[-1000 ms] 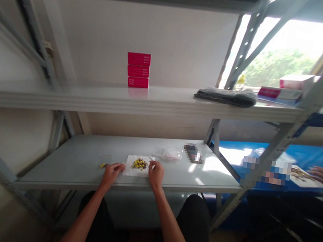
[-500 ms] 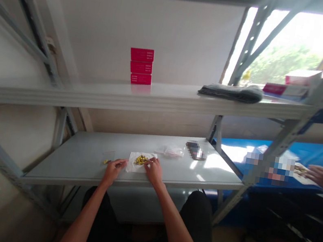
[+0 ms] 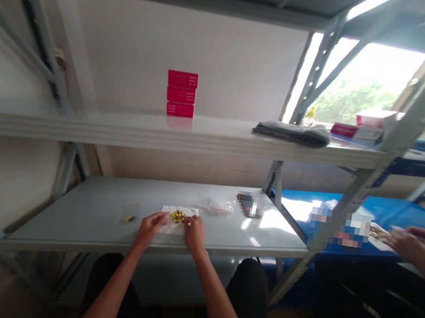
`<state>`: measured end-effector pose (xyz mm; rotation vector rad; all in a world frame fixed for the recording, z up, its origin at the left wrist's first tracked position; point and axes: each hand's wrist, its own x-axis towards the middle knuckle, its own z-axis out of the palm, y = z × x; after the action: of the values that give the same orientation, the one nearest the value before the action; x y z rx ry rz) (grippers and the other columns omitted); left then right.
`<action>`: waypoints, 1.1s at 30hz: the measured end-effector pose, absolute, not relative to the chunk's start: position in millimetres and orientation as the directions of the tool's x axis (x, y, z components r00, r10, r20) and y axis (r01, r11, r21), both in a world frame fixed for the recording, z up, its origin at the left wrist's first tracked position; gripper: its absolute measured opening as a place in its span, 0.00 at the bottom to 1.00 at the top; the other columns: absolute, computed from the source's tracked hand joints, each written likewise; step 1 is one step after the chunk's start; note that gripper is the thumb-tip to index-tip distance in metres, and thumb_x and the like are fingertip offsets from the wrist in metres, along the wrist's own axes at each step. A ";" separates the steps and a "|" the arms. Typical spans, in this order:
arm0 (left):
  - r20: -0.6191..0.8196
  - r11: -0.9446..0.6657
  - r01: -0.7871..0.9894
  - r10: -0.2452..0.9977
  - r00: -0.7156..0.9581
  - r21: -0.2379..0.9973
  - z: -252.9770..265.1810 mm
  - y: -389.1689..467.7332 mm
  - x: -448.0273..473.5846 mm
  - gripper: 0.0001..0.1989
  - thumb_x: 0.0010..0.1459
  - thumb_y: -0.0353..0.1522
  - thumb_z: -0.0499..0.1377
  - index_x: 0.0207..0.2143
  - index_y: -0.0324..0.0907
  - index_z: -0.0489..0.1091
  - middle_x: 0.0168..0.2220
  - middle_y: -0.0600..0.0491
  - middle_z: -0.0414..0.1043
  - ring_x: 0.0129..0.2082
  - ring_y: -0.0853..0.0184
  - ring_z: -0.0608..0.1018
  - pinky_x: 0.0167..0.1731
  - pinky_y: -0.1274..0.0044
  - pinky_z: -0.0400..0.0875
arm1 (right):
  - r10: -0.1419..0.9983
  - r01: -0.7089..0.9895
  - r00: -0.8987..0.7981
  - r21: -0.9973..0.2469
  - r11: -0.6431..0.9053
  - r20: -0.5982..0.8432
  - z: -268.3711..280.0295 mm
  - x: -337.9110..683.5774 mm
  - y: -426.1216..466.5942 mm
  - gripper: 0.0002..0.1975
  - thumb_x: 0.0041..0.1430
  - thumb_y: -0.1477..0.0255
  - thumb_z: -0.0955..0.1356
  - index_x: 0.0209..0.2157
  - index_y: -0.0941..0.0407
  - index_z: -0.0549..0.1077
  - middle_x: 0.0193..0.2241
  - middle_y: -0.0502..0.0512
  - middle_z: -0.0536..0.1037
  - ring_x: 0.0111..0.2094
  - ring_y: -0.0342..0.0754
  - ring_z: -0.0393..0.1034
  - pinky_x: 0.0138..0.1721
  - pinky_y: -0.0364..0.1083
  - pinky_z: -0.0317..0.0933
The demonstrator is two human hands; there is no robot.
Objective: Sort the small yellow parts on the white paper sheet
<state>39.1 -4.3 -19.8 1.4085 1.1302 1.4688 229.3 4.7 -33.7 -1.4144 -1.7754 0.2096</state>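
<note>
A heap of small yellow and dark pieces lies on a white sheet on the grey shelf. My right hand rests at the heap's right side, its fingers bent down to the pieces; what is between the fingertips is too small to make out. At the sheet's left edge my left hand has thumb and fingertips drawn together, and I cannot make out anything in them. Further left, a small clear bag lies flat with a few yellow and dark pieces in or on it.
Behind the sheet lie a crumpled clear plastic bag and a blurred-out dark object. Overhead, a shelf holds red boxes and folded grey cloth. A metal upright stands right; beyond, another person's hands work at a blue table.
My left hand has moved right, away from the small clear bag and to the sheet's edge. My right hand stays at the heap. The camera view has shifted slightly.
</note>
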 end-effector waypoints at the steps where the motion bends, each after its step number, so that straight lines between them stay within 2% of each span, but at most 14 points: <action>1: 0.280 -0.280 0.020 0.956 -0.082 0.960 -20.9 -5.7 38.7 0.24 0.52 0.43 0.66 0.47 0.38 0.78 0.36 0.49 0.81 0.36 0.63 0.80 0.40 0.75 0.73 | 0.865 0.725 -0.018 -0.589 0.356 0.501 -34.1 229.8 5.1 0.11 0.61 0.79 0.66 0.34 0.54 0.81 0.34 0.58 0.78 0.41 0.54 0.70 0.44 0.47 0.62; 4: 0.237 -0.236 0.021 0.968 -0.076 0.971 -21.6 -7.3 37.6 0.26 0.49 0.41 0.69 0.49 0.38 0.77 0.33 0.50 0.81 0.34 0.64 0.80 0.37 0.76 0.72 | 0.854 0.702 -0.018 -0.601 0.381 0.520 -33.6 231.5 6.1 0.11 0.61 0.79 0.66 0.32 0.54 0.81 0.33 0.59 0.78 0.40 0.55 0.70 0.43 0.48 0.62; 6: 0.213 -0.210 0.051 0.974 -0.071 0.976 -21.6 -6.6 37.7 0.24 0.48 0.40 0.69 0.46 0.37 0.78 0.33 0.49 0.81 0.34 0.62 0.81 0.37 0.75 0.73 | 0.842 0.657 -0.017 -0.628 0.416 0.540 -31.4 232.6 6.1 0.11 0.61 0.79 0.66 0.31 0.54 0.80 0.33 0.58 0.79 0.39 0.54 0.69 0.44 0.49 0.62; 9: 0.217 -0.210 0.094 0.974 -0.065 0.973 -22.3 -4.9 38.3 0.18 0.48 0.40 0.69 0.39 0.38 0.80 0.37 0.46 0.82 0.37 0.58 0.82 0.40 0.72 0.74 | 0.818 0.496 -0.050 -0.697 0.518 0.573 -25.6 232.9 5.0 0.09 0.62 0.77 0.66 0.32 0.55 0.79 0.32 0.56 0.79 0.35 0.51 0.70 0.43 0.48 0.62; 12: 0.244 -0.238 0.131 0.969 -0.029 0.962 -22.2 -4.3 39.0 0.17 0.49 0.41 0.69 0.38 0.39 0.80 0.40 0.45 0.82 0.40 0.57 0.82 0.43 0.71 0.74 | 0.805 0.301 -0.146 -0.750 0.589 0.574 -19.9 230.6 2.6 0.08 0.62 0.75 0.67 0.32 0.55 0.79 0.33 0.54 0.80 0.35 0.48 0.72 0.39 0.45 0.63; 14: 0.260 -0.257 0.145 0.966 0.001 0.955 -21.2 -4.8 39.4 0.17 0.49 0.41 0.68 0.38 0.39 0.80 0.40 0.45 0.82 0.41 0.56 0.82 0.44 0.70 0.74 | 0.797 0.246 -0.226 -0.758 0.604 0.561 -17.6 228.2 0.5 0.08 0.62 0.75 0.67 0.33 0.55 0.79 0.34 0.54 0.81 0.36 0.48 0.73 0.38 0.44 0.63; 18: 0.280 -0.286 0.171 0.958 0.054 0.943 -19.4 -5.9 39.7 0.17 0.51 0.42 0.68 0.37 0.40 0.81 0.40 0.44 0.82 0.42 0.56 0.82 0.46 0.69 0.74 | 0.780 0.257 -0.307 -0.742 0.619 0.545 -16.1 224.8 -3.6 0.08 0.61 0.76 0.67 0.34 0.53 0.80 0.35 0.52 0.80 0.34 0.47 0.73 0.37 0.43 0.64; 22: 0.264 -0.270 0.169 0.963 0.057 0.948 -20.3 -4.6 38.3 0.17 0.49 0.42 0.69 0.38 0.40 0.81 0.42 0.45 0.82 0.43 0.56 0.81 0.48 0.69 0.72 | 0.797 0.291 -0.295 -0.746 0.600 0.526 -16.2 226.2 -4.9 0.05 0.59 0.73 0.69 0.31 0.54 0.80 0.31 0.51 0.79 0.28 0.44 0.70 0.34 0.43 0.63; 24: 0.237 -0.237 0.122 0.971 0.009 0.964 -21.4 -3.3 37.5 0.19 0.48 0.42 0.69 0.39 0.40 0.81 0.42 0.44 0.82 0.43 0.56 0.81 0.47 0.70 0.72 | 0.802 0.316 -0.213 -0.738 0.597 0.558 -17.2 228.5 -3.8 0.08 0.61 0.72 0.68 0.31 0.54 0.80 0.31 0.52 0.80 0.31 0.46 0.71 0.37 0.43 0.63; 26: 0.219 -0.216 0.051 0.974 -0.056 0.975 -22.4 -2.3 37.1 0.21 0.47 0.43 0.69 0.40 0.39 0.80 0.41 0.45 0.82 0.41 0.58 0.81 0.44 0.71 0.73 | 0.809 0.358 -0.054 -0.745 0.563 0.585 -19.3 231.2 -1.6 0.11 0.63 0.72 0.65 0.32 0.55 0.80 0.33 0.55 0.80 0.34 0.48 0.72 0.40 0.44 0.63; 28: 0.217 -0.218 -0.004 0.971 -0.097 0.976 -22.7 -2.1 37.3 0.22 0.47 0.43 0.69 0.41 0.38 0.79 0.40 0.45 0.82 0.39 0.60 0.81 0.41 0.73 0.73 | 0.821 0.407 0.070 -0.768 0.494 0.566 -22.5 233.2 1.3 0.12 0.63 0.73 0.64 0.32 0.57 0.79 0.32 0.56 0.80 0.33 0.48 0.71 0.38 0.44 0.62; 33: 0.224 -0.228 -0.018 0.967 -0.124 0.973 -21.5 -3.3 40.0 0.22 0.47 0.43 0.69 0.41 0.38 0.77 0.37 0.46 0.81 0.36 0.62 0.81 0.38 0.75 0.73 | 0.870 0.561 0.091 -0.747 0.357 0.484 -30.1 232.5 7.6 0.11 0.59 0.77 0.64 0.31 0.57 0.79 0.31 0.56 0.78 0.28 0.46 0.68 0.36 0.44 0.61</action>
<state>40.0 -3.3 -21.5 1.2911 1.1574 1.4842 232.5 7.6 -30.1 -1.3203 -1.5886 0.3756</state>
